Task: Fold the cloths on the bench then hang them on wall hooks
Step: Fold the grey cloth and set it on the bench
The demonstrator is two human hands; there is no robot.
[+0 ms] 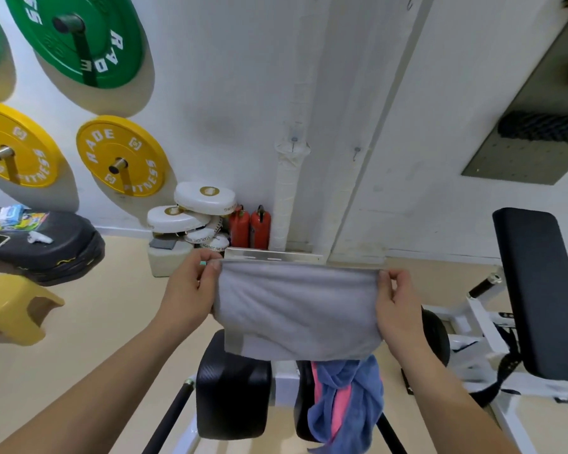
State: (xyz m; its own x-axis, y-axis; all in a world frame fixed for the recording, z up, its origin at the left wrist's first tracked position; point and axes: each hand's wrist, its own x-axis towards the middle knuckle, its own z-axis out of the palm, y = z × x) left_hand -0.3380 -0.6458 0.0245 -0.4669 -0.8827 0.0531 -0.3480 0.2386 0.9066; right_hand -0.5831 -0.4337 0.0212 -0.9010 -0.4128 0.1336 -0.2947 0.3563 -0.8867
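White gym wall and pale floor fill the background of this view from a head camera looking down at two bare arms. The left hand (191, 290) pinches the top left corner of a grey cloth (295, 309), its fingers curled over the edge. The right hand (395, 309) pinches the top right corner in the same way. Between them the grey cloth hangs in the air, doubled over, its top edge pulled level and its lower edge sagging a little.

Just below it, a blue cloth (348, 398) and a pink cloth (340, 407) lie bunched together, draped over the black padded counter (232, 388). To the right stands a second black padded bench (538, 290) on a white frame.

On the wall beyond the grey cloth, two small hooks (294, 140) sit side by side, both bare. Two red fire extinguishers (259, 227) stand at the foot of the wall beside a pile of white round pads (204, 198). Further left, a green weight plate (76, 37) and yellow weight plates (122, 155) hang on pegs. A yellow stool (14, 306) is at the left edge.
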